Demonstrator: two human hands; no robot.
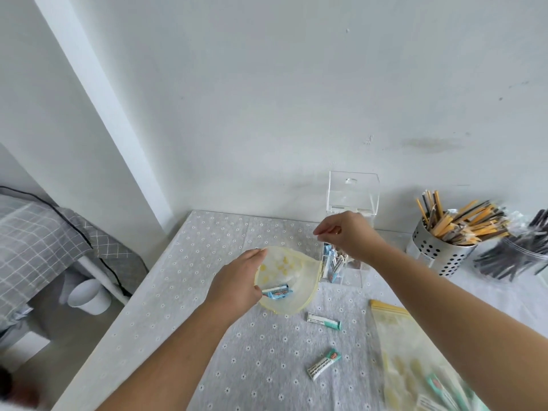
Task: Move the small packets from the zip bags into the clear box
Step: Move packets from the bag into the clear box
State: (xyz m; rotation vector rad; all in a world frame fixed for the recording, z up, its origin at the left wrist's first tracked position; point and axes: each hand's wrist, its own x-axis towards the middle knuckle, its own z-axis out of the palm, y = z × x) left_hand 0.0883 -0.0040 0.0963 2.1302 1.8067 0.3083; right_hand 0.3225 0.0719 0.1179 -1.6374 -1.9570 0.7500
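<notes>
My left hand [237, 286] grips the rim of a clear zip bag [299, 287] with yellow print and holds its mouth open above the table. Blue small packets [277, 291] lie inside the bag. To the right of the bag stands the clear box [351, 277], with its lid [353, 191] raised at the back. Blue and other packets stand in its compartments. My right hand [347, 234] hovers over the box with fingers loosely curled downward, and nothing shows in them. Two white-and-green packets [323, 320] [323, 364] lie loose on the tablecloth.
A second zip bag [415, 360] with packets lies at the front right. A perforated metal cup [439, 253] of yellow sticks and a holder of black sticks [516, 256] stand at the right. The table's left edge drops to a floor with a white bin [86, 296].
</notes>
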